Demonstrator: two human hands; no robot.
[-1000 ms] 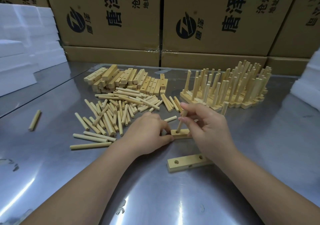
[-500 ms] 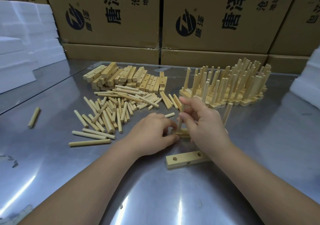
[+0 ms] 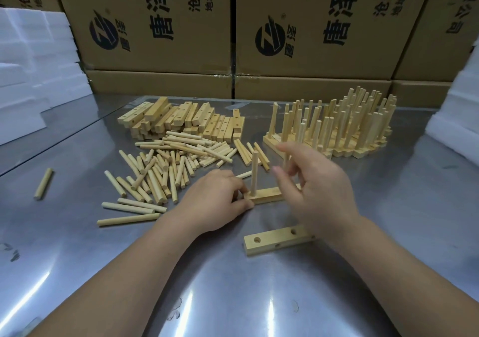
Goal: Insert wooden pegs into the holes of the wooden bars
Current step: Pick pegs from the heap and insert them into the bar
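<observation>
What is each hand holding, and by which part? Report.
The left hand grips the wooden bar at its left end, beside the upright peg. The right hand is blurred; its hold on anything cannot be told.

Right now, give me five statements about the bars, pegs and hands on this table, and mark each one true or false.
1. One peg stands upright in the bar whose end the left hand grips. True.
2. The spare bar near the right wrist has pegs in its holes. False: its holes are empty.
3. The loose pegs lie to the left of the gripped bar. True.
4. The finished bars stand at the far left by the white foam. False: they stand at the far right, pegs upright.
5. A lone peg lies apart from the others, at the left. True.
</observation>
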